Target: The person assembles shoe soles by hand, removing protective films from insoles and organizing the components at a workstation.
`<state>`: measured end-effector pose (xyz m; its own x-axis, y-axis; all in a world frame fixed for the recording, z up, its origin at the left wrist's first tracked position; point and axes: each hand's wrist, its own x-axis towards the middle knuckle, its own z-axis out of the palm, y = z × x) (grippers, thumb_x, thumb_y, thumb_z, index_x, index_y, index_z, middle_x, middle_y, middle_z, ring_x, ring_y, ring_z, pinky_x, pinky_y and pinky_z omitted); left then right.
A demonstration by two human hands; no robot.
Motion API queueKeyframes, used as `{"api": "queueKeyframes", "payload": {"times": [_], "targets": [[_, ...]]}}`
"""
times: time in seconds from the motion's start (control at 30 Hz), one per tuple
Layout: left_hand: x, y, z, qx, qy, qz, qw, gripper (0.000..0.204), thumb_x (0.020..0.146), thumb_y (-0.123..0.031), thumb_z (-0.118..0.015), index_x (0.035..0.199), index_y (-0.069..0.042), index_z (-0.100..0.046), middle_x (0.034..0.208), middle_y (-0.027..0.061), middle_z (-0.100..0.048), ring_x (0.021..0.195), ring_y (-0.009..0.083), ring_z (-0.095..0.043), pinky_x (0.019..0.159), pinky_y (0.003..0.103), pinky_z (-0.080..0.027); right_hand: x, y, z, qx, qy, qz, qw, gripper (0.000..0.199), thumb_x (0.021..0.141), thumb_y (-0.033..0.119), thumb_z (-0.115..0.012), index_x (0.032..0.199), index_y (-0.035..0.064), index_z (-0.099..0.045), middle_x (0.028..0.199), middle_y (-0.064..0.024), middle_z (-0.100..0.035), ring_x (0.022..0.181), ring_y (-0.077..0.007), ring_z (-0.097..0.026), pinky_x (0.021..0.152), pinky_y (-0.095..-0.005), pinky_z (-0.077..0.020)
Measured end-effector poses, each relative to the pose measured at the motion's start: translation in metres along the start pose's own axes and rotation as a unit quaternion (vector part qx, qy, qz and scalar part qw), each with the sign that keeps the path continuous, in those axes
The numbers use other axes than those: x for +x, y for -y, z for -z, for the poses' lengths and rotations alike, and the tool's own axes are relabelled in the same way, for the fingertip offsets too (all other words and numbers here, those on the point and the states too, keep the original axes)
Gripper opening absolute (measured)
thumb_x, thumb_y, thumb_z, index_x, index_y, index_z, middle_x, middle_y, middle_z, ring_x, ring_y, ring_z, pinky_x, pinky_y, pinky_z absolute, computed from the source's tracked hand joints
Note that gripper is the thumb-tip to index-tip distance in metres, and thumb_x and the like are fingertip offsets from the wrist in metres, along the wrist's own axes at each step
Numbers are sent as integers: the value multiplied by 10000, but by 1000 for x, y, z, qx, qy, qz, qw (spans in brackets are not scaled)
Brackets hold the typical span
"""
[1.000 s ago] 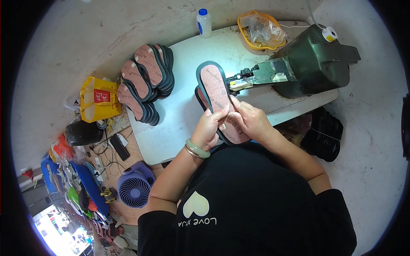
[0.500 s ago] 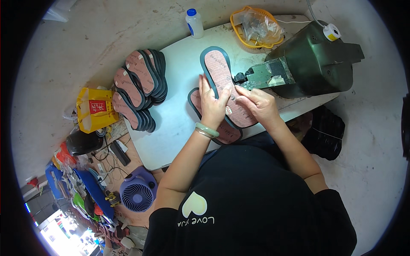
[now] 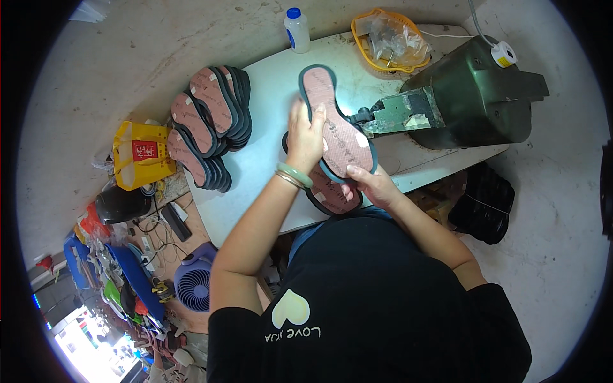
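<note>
Head view: the left hand (image 3: 306, 137) grips the side of a pink shoe sole (image 3: 337, 124) – lifted over the white desk (image 3: 268, 115) – while the right hand (image 3: 373, 186) pinches its near end beside the green machine (image 3: 472, 96).

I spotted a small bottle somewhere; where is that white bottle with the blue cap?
The white bottle stands at the table's far edge, left of the yellow basket, beyond the stacked insoles.
</note>
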<state>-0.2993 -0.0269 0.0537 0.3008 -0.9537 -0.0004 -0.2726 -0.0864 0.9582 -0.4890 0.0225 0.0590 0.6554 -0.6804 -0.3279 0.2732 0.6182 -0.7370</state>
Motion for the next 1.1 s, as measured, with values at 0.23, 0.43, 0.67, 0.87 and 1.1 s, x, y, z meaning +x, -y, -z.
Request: {"api": "queueKeyframes", "payload": {"times": [0.23,0.43,0.67,0.87,1.1], "targets": [[77,-43,38,266,477,-149,824,575,839,-484,-713,1252,-91,-645,1182,148,-666,1234,322,-497,1137,456,-287,21,15,-12,-41,-66,-11,997,299,1004,329,-551,947,44,-619,660,-16,-598,510,-84,-542,476,-213,-428],[72,-63,46,122,486,133,855,379,911,-281,-701,1229,-97,-611,963,42,-656,652,86,-567,589,262,-539,29,28,-13,-77,-100,-25,992,385,985,383,-572,797,55,-647,608,-46,-633,441,-77,-516,432,-204,-379],[45,-39,51,111,390,64,912,310,935,-221,-675,1188,-48,-629,967,17,-658,867,88,-584,800,255,-504,32,38,-10,-125,-146,-14,981,389,965,380,-608,760,54,-661,591,-43,-638,436,-73,-527,434,-197,-364],[10,-26,43,109,278,61,953,342,931,-235,-672,1201,-29,-629,988,61,-681,890,110,-609,821,266,-502,28,44,-4,-150,-156,-2,976,344,951,363,-647,829,48,-712,601,-35,-639,441,-67,-528,447,-188,-382],[-15,-28,31,100,183,65,976,367,939,-237,-658,1234,-23,-619,1034,84,-697,924,117,-624,835,261,-496,21,38,2,-172,-148,-5,974,347,969,349,-626,817,45,-695,644,-34,-652,512,-70,-562,476,-193,-407]]}}
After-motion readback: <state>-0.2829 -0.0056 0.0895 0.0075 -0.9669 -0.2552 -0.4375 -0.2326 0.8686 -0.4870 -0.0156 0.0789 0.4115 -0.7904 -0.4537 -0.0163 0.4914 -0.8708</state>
